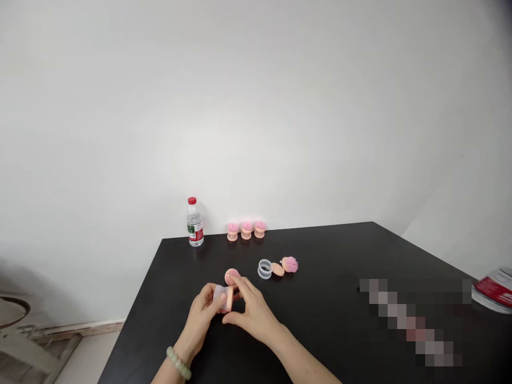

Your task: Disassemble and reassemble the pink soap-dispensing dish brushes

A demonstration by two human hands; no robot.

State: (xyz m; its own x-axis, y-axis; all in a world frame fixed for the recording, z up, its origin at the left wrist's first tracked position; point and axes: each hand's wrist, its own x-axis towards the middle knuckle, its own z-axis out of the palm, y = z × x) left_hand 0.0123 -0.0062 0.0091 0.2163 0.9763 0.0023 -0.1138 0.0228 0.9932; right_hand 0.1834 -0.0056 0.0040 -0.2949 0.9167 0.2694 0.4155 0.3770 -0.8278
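Observation:
My left hand (205, 310) grips a translucent plastic cup (220, 296), tilted on its side, with a peach-coloured cap (229, 298) on its right end. Thumb and fingers of my right hand (254, 309) are spread around that cap; whether a fingertip touches it I cannot tell. Just beyond the hands lies a peach brush head with pink bristles (231, 276), partly covered by my right fingers. Farther right on the black table are a translucent ring-shaped body (264, 269), a peach oval cap (278, 269) and another pink-bristled brush head (290, 264) on its side.
Along the wall edge of the black table (320, 250) stand three assembled pink-bristled brushes (246, 230) in a row. Left of them is a water bottle (195, 224) with a red cap. A red and white object (496, 290) sits at the right, near a blurred-out patch.

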